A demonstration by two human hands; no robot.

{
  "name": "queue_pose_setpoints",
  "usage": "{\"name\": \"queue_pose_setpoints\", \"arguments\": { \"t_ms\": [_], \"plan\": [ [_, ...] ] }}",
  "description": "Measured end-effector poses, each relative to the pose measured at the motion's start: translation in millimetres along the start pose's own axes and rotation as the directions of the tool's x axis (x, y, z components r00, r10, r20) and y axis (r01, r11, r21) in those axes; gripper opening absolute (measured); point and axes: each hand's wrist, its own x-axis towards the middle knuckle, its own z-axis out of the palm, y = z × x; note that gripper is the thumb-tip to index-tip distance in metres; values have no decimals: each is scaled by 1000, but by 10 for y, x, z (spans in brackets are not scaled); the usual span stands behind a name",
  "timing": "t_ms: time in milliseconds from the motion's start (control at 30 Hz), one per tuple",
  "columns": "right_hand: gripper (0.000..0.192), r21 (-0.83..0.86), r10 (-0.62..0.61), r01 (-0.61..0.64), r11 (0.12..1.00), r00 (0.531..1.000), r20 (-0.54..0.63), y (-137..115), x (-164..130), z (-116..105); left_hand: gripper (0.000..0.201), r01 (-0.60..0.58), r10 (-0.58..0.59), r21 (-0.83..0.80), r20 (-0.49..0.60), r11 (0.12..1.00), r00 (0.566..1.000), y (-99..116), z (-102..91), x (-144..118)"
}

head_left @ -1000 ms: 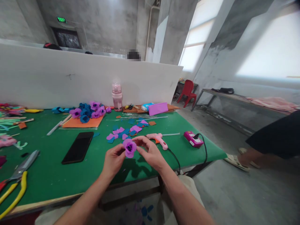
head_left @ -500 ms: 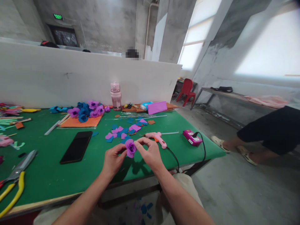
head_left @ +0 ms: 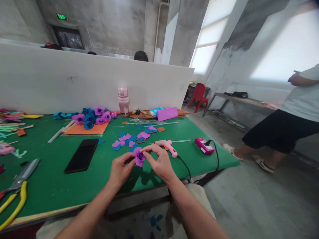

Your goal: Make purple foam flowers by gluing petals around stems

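- The step in hand seems to be shaping a purple, round flower of thin sheet material (head_left: 139,156), hanging at lower centre of the frame above the green-topped table (head_left: 54,189).
- The next move is probably calling for light, steady pressure from 2 sides.
- The left hand (head_left: 120,168) is pinching the flower's left edge, its grip together.
- The right hand (head_left: 159,163) is clamping the flower's right edge between thumb and finger.

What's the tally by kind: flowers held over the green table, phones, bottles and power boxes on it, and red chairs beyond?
Held purple flower: 1
Phone: 1
Bottle: 1
Power box: 1
Red chair: 1
Total: 5
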Motion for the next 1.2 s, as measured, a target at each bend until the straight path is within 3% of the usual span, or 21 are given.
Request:
{"name": "queue_pose_setpoints", "arguments": {
  "t_ms": [167, 267, 400, 600, 700, 800, 933, 1067, 1200],
  "plan": [
    [15, 228, 158, -120, 966, 975, -159, 55, 24, 7, 17, 113, -115, -105, -19, 988, 993, 35, -20, 25],
    [17, 151, 174, -155, 976, 977, -124, 71, 25, 31, 17, 138, -142, -129, -21, 982, 990, 44, -27, 33],
    [14, -36, 89, -90, 995, 995, -33, 15, -2, 72, 19, 139, -142, -135, -11, 981, 990, 56, -16, 31],
    [13, -60, 73, -75, 995, 996, -44, -21, -28, 112, 20, 128, -127, -150, 13, 980, 992, 71, -1, 27],
    [18, 56, 183, -182, 982, 983, -11, -12, -26, 133, 21, 130, -129, -151, 19, 980, 992, 78, 2, 29],
    [24, 302, 313, -315, 900, 948, 54, -4, -8, 129, 19, 168, -165, -179, 31, 969, 986, 68, -4, 30],
    [30, 557, 363, -314, 769, 931, 23, 37, 42, 59, 21, 253, -229, -239, 121, 938, 966, 17, -30, 24],
    [19, 416, 323, -253, 874, 940, -107, 61, 61, 1, 26, 288, -245, -256, 186, 923, 952, 6, -50, 12],
    [24, 48, 31, -27, 999, 996, -85, -19, 19, -1, 23, 245, -210, -238, 166, 940, 964, 45, -48, 8]
  ]
}}
